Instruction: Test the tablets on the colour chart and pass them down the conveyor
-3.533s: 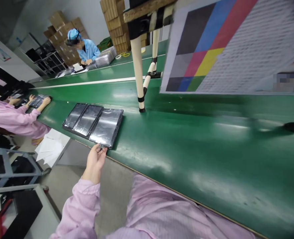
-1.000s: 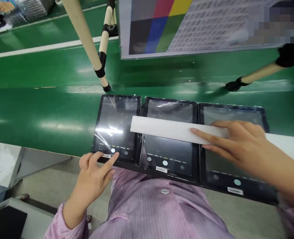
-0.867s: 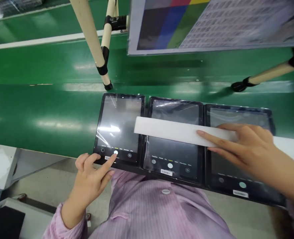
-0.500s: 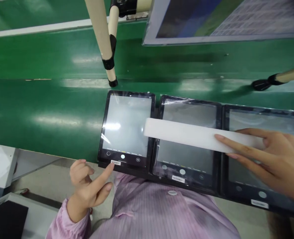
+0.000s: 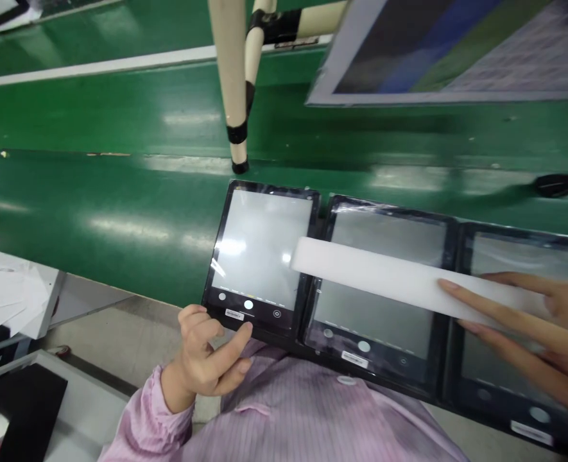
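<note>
Three black-framed tablets lie side by side along the bench's near edge: a left tablet [image 5: 262,244], a middle tablet [image 5: 387,234] and a right tablet [image 5: 500,253], partly cut off. Each shows a grey camera screen and has a small white label at the bottom. My right hand [image 5: 543,333] grips a long white foam-like bar [image 5: 370,266] by its right part, over the middle and right tablets. The bar's far end reaches the right side of the left tablet. My left hand [image 5: 216,353] holds nothing; its index finger points at the left tablet's lower edge, the other fingers loosely bent.
Beyond the tablets stretches a green bench [image 5: 120,205]. A cream pipe frame [image 5: 230,77] with black joints stands on it, beside a hanging printed sheet [image 5: 409,58]. Papers [image 5: 14,289] lie at the lower left, near a grey tray [image 5: 81,410] with a black sheet.
The camera view has shifted, so the bench and tablets appear farther right. My left index fingertip has moved rightward from beside the left tablet's label. The bar stays in my right hand.
</note>
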{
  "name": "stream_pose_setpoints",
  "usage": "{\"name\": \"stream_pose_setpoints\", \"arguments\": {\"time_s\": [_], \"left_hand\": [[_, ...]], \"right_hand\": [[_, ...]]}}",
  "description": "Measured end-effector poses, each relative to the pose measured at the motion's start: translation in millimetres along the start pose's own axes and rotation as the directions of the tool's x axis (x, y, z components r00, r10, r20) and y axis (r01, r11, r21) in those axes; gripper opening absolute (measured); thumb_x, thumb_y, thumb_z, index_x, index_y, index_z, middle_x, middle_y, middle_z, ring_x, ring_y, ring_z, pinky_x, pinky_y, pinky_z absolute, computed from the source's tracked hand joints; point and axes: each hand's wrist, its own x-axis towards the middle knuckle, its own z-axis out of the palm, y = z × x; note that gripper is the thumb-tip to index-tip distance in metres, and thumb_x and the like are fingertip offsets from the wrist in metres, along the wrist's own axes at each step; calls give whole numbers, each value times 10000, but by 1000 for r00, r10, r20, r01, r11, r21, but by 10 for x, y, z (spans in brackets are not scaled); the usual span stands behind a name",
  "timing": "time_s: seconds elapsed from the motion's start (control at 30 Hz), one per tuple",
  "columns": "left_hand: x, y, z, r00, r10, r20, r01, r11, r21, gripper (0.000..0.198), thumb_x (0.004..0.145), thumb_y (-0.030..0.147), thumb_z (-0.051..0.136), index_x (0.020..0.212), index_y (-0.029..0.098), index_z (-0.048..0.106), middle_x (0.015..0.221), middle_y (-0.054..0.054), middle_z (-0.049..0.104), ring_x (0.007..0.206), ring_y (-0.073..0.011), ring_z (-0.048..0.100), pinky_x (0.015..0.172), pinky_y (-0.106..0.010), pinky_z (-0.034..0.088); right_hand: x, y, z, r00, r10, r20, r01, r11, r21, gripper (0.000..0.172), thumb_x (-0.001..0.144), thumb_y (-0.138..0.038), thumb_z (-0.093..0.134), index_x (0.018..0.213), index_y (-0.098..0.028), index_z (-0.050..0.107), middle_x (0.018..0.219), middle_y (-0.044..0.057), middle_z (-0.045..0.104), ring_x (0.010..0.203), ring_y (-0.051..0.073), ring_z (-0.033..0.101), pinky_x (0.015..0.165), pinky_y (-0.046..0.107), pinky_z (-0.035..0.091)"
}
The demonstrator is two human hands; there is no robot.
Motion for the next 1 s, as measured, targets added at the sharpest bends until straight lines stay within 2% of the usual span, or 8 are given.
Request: {"name": "stream_pose_setpoints", "arguments": {"time_s": [0.1, 0.23, 0.3, 0.47, 0.6, 0.8, 0.9, 1.0], "left_hand": [[163, 160, 112, 990, 50, 130, -51, 999, 4, 342, 981, 390, 469, 1140, 253, 739, 971, -62, 458, 927, -218, 437, 970, -432, 362], [377, 432, 322, 913, 191, 361, -183, 981, -56, 404, 954, 463, 569, 1337, 352, 633, 1040, -52, 549, 990, -226, 436, 1089, -450, 271], [453, 552, 407, 891, 231, 391, -212, 973, -92, 401, 941, 435, 604, 1329, 341, 640, 1057, -50, 568, 1000, -228, 441, 1102, -446, 254], [595, 749, 508, 904, 276, 327, -254, 961, -110, 293, 958, 349, 580, 1199, 270, 727, 1022, -76, 528, 972, -236, 432, 1065, -437, 280], [656, 854, 531, 902, 284, 323, -280, 958, -61, 280, 962, 343, 565, 1158, 261, 747, 1021, -86, 483, 962, -246, 417, 1031, -439, 302], [661, 998, 503, 892, 274, 359, -286, 958, -21, 311, 984, 366, 517, 1155, 237, 742, 1001, -86, 460, 959, -255, 409, 1004, -448, 306], [715, 1107, 500, 894, 290, 342, -277, 957, -89, 296, 991, 327, 494, 1125, 229, 740, 977, -71, 440, 938, -238, 413, 1002, -440, 309], [831, 1266, 577, 869, 354, 345, -319, 935, -154, 284, 993, 307, 489, 1122, 233, 732, 984, -61, 440, 940, -227, 417, 1007, -424, 310]], "right_hand": [[81, -108, -160, 987, -158, -4, 158, 987, -11, 620, 992, -389, 398, 1544, -565, 177, 1168, 116, 552, 882, 312, 549, 751, 468, 402], [-36, -17, -331, 990, -135, -26, 133, 989, -70, 472, 995, -284, 420, 1449, -377, 506, 1190, 146, 535, 965, 327, 540, 815, 486, 398], [-230, 136, -413, 995, -91, -39, 87, 991, -99, 387, 996, -269, 432, 1329, -291, 627, 1197, 159, 535, 993, 327, 538, 835, 489, 397], [-776, 466, -612, 995, -20, -95, 6, 990, -144, 316, 990, -229, 469, 1237, -213, 664, 1162, 167, 562, 975, 307, 557, 804, 445, 411], [-926, 545, -666, 991, -19, -130, -1, 989, -148, 289, 978, -203, 500, 1220, -218, 657, 1135, 165, 572, 947, 304, 553, 778, 440, 403], [-966, 601, -591, 987, -19, -162, -3, 990, -139, 333, 966, -197, 526, 1278, -261, 621, 1158, 161, 561, 968, 314, 542, 777, 449, 400], [-1084, 636, -568, 985, 15, -170, -35, 993, -115, 551, 964, -197, 532, 1473, -386, 443, 1181, 144, 544, 989, 317, 544, 792, 457, 413], [-1304, 699, -594, 983, 67, -173, -91, 987, -130, 730, 972, -196, 509, 1565, -496, 207, 1175, 140, 538, 981, 332, 547, 768, 465, 421]]}}
